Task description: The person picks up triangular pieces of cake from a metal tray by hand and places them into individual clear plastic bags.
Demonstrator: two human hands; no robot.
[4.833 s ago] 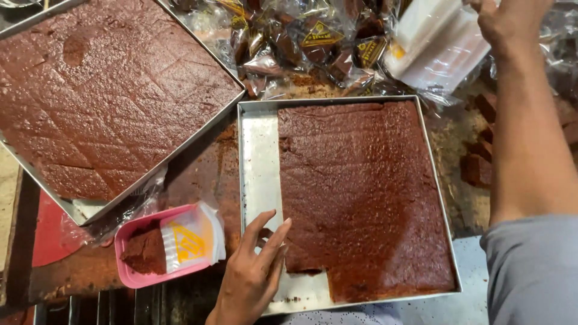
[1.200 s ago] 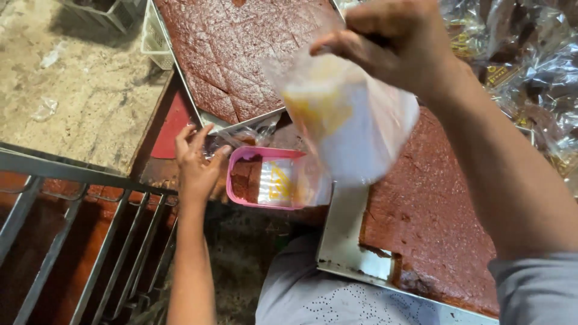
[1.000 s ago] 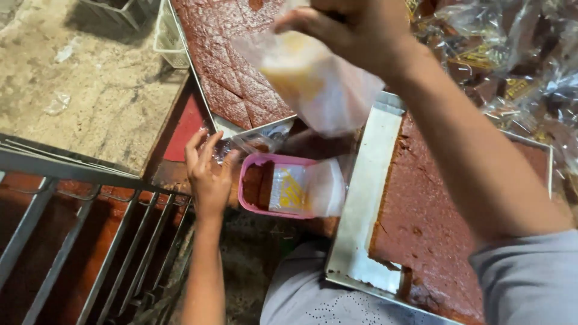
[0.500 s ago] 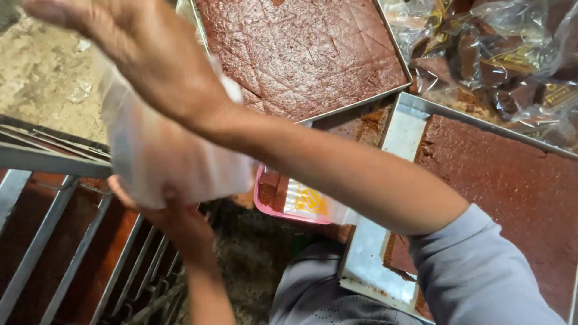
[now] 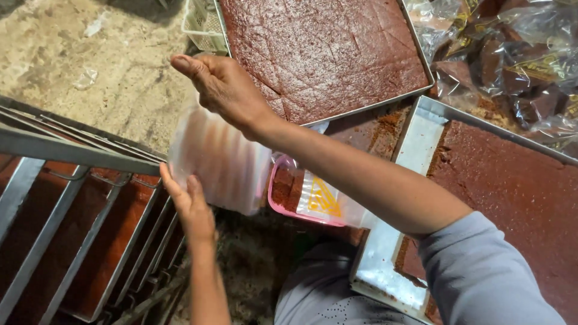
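Filling most of the upper view, a metal tray [image 5: 422, 66] carries an uncut reddish-brown slab [image 5: 325, 51] scored in diagonal lines; a second tray [image 5: 415, 141] at the right holds another slab [image 5: 512, 192] with strips already cut away along its near edge. Packed bags [image 5: 512, 54] pile at the top right, and a metal rack [image 5: 66, 198] stands at the left.

Smaller, and between the two trays, sits a pink container [image 5: 283, 201] with a brown piece inside and a clear bag with yellow print [image 5: 328, 201] lying across it.

The person's right hand [image 5: 226, 87] reaches across the body toward the left, pinching the top of a stack of clear plastic bags [image 5: 220, 162], blurred with motion, which hangs with its long axis roughly vertical below that hand. The left hand [image 5: 189, 201] sits just under the stack's lower left edge, fingers loosely open and touching or nearly touching it; whether it grips cannot be told. The stack thus lies between the hands, just left of the pink container.
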